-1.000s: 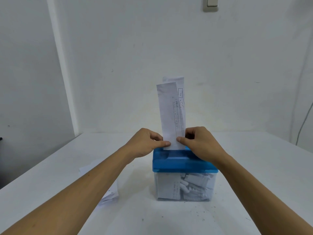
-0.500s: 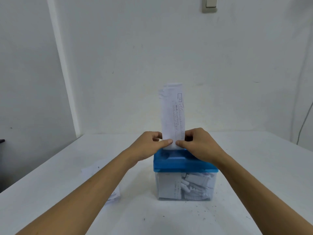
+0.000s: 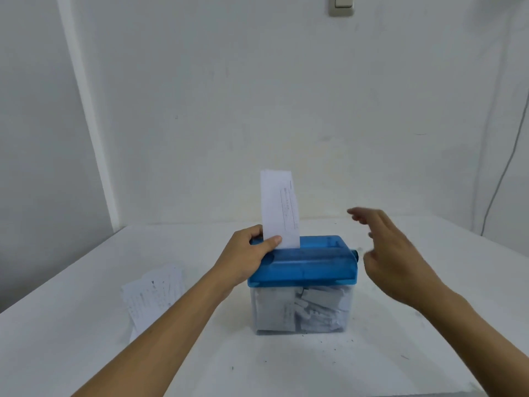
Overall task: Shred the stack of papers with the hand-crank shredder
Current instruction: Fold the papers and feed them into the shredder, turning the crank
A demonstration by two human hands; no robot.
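Partway, I judge: shreds (image 3: 303,310) lie in the shredder (image 3: 309,262) below the left grip (image 3: 249,253), which pinches a sheet (image 3: 279,207) upright at its slot, while the right grip (image 3: 392,253) hangs spread and empty and the stack (image 3: 154,293) waits on the desk (image 3: 86,325) left of the pinch.

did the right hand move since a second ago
Yes. The right hand has left the paper and swung rightward, past the right end of the shredder's blue lid, open and holding nothing.

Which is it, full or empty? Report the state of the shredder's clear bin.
Partly filled, not empty: white paper pieces show through the front wall of the clear bin, below the blue lid. Depth behind them: cannot tell.
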